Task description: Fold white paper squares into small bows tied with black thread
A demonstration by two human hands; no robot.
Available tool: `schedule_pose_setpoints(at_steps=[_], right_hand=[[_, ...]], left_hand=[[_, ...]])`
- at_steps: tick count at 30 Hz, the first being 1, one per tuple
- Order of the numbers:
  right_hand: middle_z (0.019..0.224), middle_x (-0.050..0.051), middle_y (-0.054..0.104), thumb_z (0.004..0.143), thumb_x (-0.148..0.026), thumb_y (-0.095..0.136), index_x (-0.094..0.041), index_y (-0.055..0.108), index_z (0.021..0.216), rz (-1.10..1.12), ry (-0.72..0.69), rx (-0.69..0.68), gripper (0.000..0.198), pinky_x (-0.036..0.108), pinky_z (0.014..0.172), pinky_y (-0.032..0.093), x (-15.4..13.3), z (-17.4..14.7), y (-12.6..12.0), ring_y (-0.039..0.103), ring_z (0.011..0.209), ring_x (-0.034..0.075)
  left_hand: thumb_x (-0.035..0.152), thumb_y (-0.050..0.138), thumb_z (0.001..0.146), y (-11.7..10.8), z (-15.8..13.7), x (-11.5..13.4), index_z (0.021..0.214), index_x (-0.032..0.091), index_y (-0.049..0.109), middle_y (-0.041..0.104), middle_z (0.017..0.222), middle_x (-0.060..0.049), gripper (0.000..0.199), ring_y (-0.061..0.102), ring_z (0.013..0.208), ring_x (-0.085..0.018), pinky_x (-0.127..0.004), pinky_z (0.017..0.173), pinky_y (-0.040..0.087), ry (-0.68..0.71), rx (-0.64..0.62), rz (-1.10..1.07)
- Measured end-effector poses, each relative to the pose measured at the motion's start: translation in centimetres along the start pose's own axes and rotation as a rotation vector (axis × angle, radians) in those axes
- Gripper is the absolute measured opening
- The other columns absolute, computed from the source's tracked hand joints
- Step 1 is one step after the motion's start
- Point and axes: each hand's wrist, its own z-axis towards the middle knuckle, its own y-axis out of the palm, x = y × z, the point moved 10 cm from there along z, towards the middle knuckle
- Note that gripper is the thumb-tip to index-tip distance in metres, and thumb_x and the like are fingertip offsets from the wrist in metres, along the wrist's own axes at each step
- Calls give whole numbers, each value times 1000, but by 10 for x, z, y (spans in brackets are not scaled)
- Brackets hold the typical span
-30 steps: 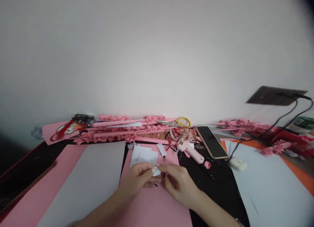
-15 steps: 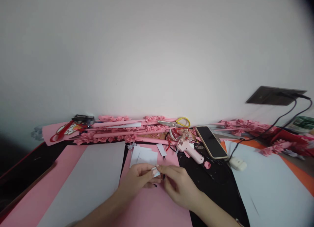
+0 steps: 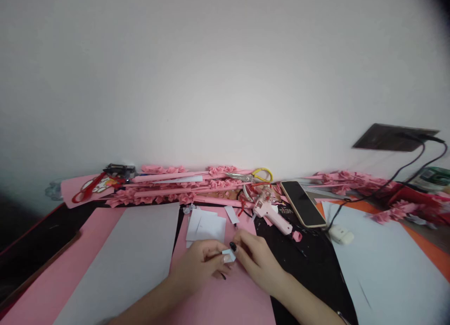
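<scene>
A small folded piece of white paper (image 3: 229, 255) is pinched between my two hands. My left hand (image 3: 200, 264) grips it with the thumb on top and the fingers curled beneath. From the other side, my right hand (image 3: 256, 259) holds its edge with thumb and forefinger, a dark nail showing. Both hands are over a pink sheet (image 3: 218, 301). Just beyond them lie several white paper squares (image 3: 211, 229) in a loose stack, and a small white strip (image 3: 231, 214) beside these.
A pink glue gun (image 3: 276, 218), a phone (image 3: 304, 204) and a white earbud case (image 3: 341, 234) lie to the right. Yellow-handled scissors (image 3: 262, 174) rest among pink paper flowers (image 3: 147, 198) along the wall. Large white sheets (image 3: 123, 259) flank the work area. Cables run from a wall socket (image 3: 390, 137).
Both hands have shifted slightly nearer, with the paper turned a little. My right thumb has come up over the paper's edge, its dark nail now on top.
</scene>
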Motion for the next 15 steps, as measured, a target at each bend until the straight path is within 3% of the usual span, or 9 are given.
schedule_pose_setpoints(at_steps=[5, 15], right_hand=[[59, -3, 49, 87, -12, 40, -18, 40, 64, 4, -23, -161, 24, 19, 51, 31, -2, 0, 18, 43, 53, 9], [55, -2, 51, 90, -18, 38, -17, 39, 61, 53, -25, -157, 29, 19, 49, 29, -3, -1, 19, 44, 49, 8]], left_hand=[[28, 63, 70, 7, -2, -5, 69, 15, 57, 67, 67, 0, 15, 64, 64, -15, -26, 61, 50, -34, -45, 20], [27, 64, 68, 10, -2, -4, 69, 14, 59, 68, 65, 0, 14, 65, 60, -14, -22, 57, 48, -58, -69, 11]])
